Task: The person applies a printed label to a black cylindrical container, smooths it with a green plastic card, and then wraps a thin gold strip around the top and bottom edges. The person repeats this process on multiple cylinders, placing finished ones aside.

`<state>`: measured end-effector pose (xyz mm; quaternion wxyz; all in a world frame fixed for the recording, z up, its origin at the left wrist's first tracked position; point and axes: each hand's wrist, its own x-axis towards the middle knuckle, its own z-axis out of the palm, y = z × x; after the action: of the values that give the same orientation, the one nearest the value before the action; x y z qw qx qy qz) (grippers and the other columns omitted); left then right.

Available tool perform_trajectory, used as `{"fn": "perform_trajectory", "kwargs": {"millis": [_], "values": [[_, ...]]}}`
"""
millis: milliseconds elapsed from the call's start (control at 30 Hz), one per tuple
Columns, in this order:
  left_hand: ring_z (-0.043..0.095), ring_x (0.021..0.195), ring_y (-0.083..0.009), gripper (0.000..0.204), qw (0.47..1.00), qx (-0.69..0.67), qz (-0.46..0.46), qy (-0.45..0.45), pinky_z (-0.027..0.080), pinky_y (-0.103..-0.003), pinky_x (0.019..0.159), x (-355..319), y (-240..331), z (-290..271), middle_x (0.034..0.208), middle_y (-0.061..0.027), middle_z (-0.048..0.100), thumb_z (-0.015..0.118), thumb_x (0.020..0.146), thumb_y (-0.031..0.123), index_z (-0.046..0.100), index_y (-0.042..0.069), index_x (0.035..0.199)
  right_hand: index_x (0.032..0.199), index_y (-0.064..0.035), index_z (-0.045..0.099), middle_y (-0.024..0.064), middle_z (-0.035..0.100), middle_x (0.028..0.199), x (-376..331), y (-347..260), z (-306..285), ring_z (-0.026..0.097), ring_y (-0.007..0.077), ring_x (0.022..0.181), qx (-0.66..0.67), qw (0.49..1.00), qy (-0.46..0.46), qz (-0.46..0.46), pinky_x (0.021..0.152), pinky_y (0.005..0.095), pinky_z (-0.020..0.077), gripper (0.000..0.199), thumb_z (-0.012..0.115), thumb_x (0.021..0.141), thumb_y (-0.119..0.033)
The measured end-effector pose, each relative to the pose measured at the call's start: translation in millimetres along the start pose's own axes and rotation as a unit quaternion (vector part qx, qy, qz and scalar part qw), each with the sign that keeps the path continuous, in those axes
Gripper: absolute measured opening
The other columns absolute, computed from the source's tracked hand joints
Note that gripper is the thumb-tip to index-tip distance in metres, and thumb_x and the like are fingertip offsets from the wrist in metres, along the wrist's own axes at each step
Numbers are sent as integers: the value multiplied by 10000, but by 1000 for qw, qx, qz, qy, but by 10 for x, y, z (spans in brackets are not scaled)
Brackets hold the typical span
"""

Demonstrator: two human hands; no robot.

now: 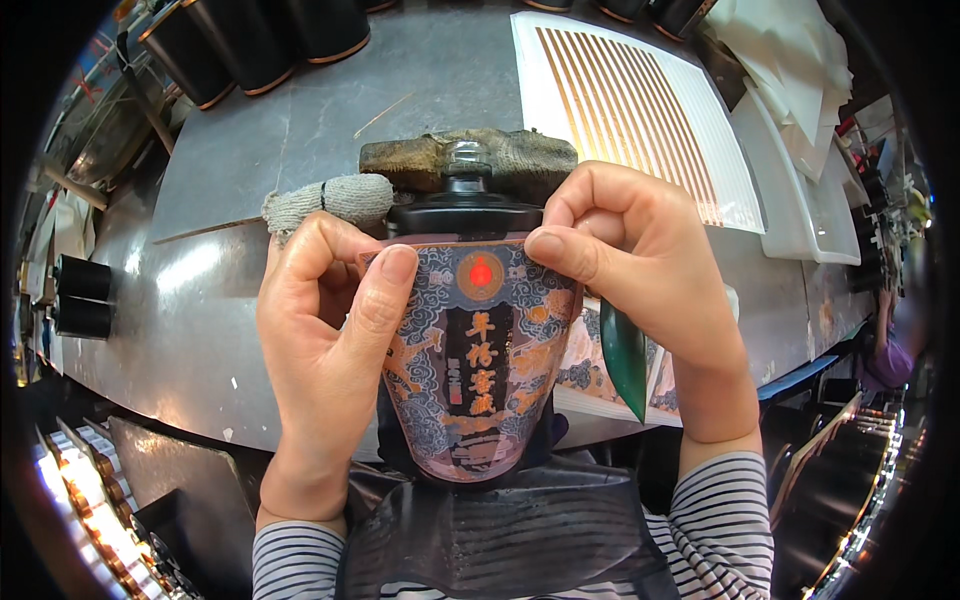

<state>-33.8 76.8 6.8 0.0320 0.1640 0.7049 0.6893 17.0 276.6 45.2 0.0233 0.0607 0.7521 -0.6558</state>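
Observation:
A fan-shaped decal sheet (480, 370), printed in blue-grey and orange with a red dot, lies over the front of a black bottle (465, 218). My left hand (325, 310) pinches its upper left corner between thumb and finger. At the upper right corner, my right hand (625, 240) is closed in the same sort of pinch. The bottle tilts away from me, its neck against a worn, dark padded rest (400, 165). A green pointed blade-like tool (622, 365) sticks out below my right hand; whether the hidden fingers hold it, I cannot tell.
A rolled grey cloth (335, 200) lies left of the bottle. Several black cylinders (235, 45) stand at the far left. A white sheet with copper stripes (640, 110) lies far right, beside a white bin (790, 180). More printed sheets (590, 350) lie under the green tool.

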Motion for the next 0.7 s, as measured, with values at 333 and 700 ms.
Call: {"fn": "perform_trajectory", "kwargs": {"millis": [333,700], "values": [[409,602,-4,282,999,-10,-32,-19,318,-165,526,-186,4,-71,675,51,470,594,926,262,566,37,759,892,38,606,46,619,722,-161,248,115,585,82,610,63,995,79,-26,546,211,460,288,655,866,-244],[475,735,-47,287,988,-13,-142,-66,390,-189,687,-1074,-130,-321,828,14,495,733,819,186,505,26,747,849,6,579,53,646,698,-1000,682,470,615,74,614,205,969,-10,136,561,194,499,168,667,867,-136]]}}
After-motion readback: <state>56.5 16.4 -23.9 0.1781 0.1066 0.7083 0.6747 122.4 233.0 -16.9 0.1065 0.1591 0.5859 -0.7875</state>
